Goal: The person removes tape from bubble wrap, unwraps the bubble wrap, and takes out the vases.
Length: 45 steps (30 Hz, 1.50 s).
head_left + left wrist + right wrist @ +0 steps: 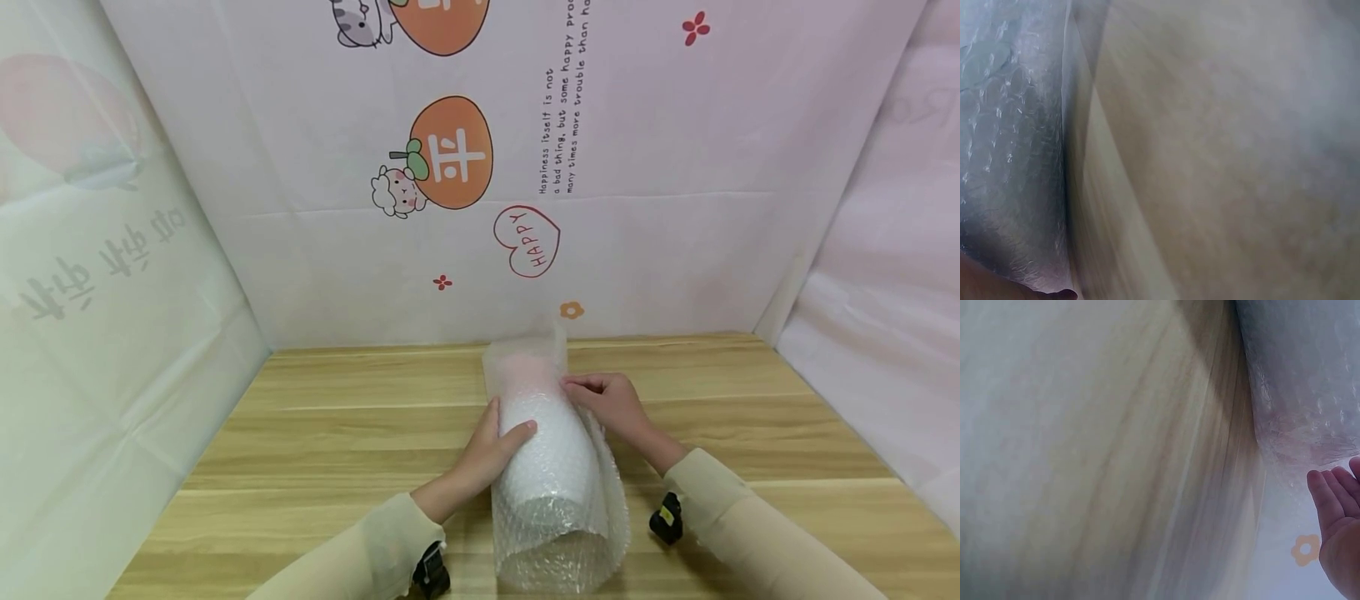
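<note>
Fingertips of our right hand appear to pinch the bubble wrap at about 1 o'clock. Our left hand holds the wrapped side at 9, thumb laid over the top; its other fingers mostly hide, so we cannot tell how tightly they curl. Between our hands lies the white vase-shaped object, pinkish toward 12, with the clear sheet around it. A loose layer stands off at 4, and the near end gapes at 6. We judge that wrapping is in hand; the next move seems to call for holding the left side steady while laying the loose layer flat. Outward, black wrist devices sit by our cream sleeves at 8 and 4. Beneath runs the wood-grain tabletop; a white printed cloth with a red heart rises at 12, and side cloths stand toward 10 and 2.
</note>
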{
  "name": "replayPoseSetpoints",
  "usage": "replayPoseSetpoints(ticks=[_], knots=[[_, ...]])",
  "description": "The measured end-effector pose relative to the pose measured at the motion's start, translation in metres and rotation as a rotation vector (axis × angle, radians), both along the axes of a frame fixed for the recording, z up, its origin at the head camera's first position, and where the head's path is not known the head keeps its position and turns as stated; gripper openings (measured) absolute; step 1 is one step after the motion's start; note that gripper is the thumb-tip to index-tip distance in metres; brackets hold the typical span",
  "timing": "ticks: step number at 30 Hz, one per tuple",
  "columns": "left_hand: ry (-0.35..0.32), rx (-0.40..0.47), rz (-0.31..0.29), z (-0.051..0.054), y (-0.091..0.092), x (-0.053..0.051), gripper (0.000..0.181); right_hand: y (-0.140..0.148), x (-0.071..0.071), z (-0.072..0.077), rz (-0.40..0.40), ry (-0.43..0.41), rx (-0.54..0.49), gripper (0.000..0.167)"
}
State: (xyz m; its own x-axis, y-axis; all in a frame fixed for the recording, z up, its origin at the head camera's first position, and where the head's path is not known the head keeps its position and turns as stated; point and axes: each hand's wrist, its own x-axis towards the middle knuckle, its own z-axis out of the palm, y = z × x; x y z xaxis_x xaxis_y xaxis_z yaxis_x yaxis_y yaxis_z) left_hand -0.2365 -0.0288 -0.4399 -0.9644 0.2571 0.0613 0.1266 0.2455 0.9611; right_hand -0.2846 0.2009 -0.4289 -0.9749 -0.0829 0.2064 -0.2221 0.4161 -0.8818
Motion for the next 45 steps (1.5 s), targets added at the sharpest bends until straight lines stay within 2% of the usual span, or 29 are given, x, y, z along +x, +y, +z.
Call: replayPoseSetpoints(ticks=[11, 20, 26, 34, 45], knots=[[0.018, -0.011, 0.011, 0.001, 0.000, 0.001, 0.094, 0.002, 0.001, 0.003, -0.032, 0.004, 0.016, 0.030], [0.021, -0.007, 0.003, 0.003, -0.001, 0.003, 0.092, 0.002, -0.001, 0.006, -0.056, -0.043, 0.003, 0.031], [0.009, -0.010, 0.003, 0.003, -0.001, 0.001, 0.094, 0.002, -0.003, 0.010, -0.037, -0.049, -0.012, 0.035], [0.006, 0.003, -0.002, 0.003, -0.001, 0.002, 0.093, 0.001, -0.013, 0.014, -0.026, -0.064, -0.084, 0.042], [0.012, 0.001, 0.003, 0.003, -0.001, 0.002, 0.090, -0.007, -0.024, 0.014, -0.038, -0.111, -0.076, 0.049]])
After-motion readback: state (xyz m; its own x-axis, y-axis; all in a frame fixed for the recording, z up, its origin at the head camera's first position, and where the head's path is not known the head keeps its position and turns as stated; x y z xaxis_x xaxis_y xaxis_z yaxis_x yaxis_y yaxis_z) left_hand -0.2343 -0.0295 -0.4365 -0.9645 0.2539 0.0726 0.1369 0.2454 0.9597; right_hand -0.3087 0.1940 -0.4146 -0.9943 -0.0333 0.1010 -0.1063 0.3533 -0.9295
